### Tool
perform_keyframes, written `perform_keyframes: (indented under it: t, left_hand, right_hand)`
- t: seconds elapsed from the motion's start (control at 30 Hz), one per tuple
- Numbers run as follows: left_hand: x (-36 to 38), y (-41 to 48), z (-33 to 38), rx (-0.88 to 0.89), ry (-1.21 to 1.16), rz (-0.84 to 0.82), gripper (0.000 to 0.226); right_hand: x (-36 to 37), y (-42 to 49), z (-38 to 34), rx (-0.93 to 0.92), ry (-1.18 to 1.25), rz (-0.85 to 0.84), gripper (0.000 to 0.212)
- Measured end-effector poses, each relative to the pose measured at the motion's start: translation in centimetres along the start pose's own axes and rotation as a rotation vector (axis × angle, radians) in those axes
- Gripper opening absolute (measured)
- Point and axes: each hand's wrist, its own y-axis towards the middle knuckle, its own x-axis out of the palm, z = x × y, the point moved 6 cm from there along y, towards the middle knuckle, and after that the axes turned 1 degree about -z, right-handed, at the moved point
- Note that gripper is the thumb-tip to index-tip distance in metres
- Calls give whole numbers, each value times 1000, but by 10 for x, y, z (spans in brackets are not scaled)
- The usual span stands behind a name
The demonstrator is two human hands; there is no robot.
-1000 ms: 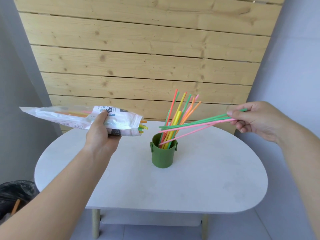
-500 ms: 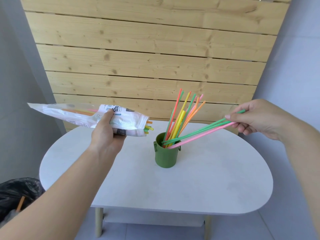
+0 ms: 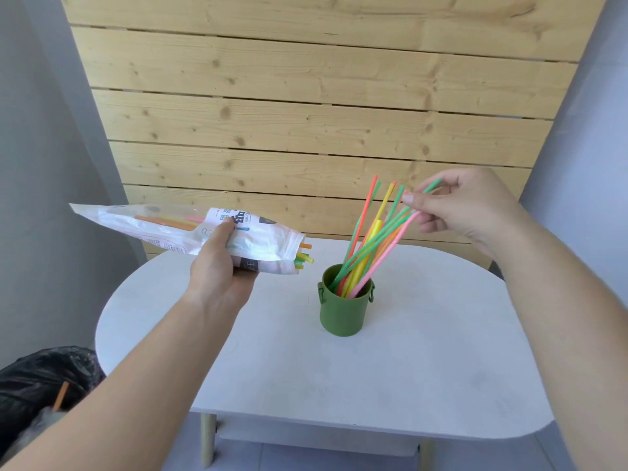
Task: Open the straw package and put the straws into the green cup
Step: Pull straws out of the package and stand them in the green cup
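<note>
Straws [image 3: 373,240] lean in green cup [image 3: 343,312], right hand [image 3: 467,207] pinching.

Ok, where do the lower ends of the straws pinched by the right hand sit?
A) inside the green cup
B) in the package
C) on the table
A: the green and pink straws pinched by the right hand run down into the green cup.
</note>
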Motion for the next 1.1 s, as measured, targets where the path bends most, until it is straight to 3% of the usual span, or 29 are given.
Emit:
perform_keyframes:
  t: [0.37, 0.73, 0.8, 0.97, 1.03, 1.1]
  left_hand:
    - [-5, 4, 2, -4, -17, 16, 20]
    - [-1, 1, 0, -10, -20, 19, 26]
    - [-1, 0, 1, -13, -21, 17, 22]
    - [3, -2, 5, -6, -39, 0, 28]
    - [5, -2, 6, -2, -50, -8, 30]
    - [9, -4, 6, -2, -55, -15, 25]
  right_hand:
    - [30, 17, 2, 27, 24, 58, 34]
    - [50, 20, 7, -61, 6, 75, 65]
    - [47, 17, 3, -102, -24, 130, 57]
    - [35, -2, -15, -218, -45, 312, 6]
    - [52, -12, -17, -216, -110, 213, 22]
    - [81, -24, -12, -134, -102, 7, 37]
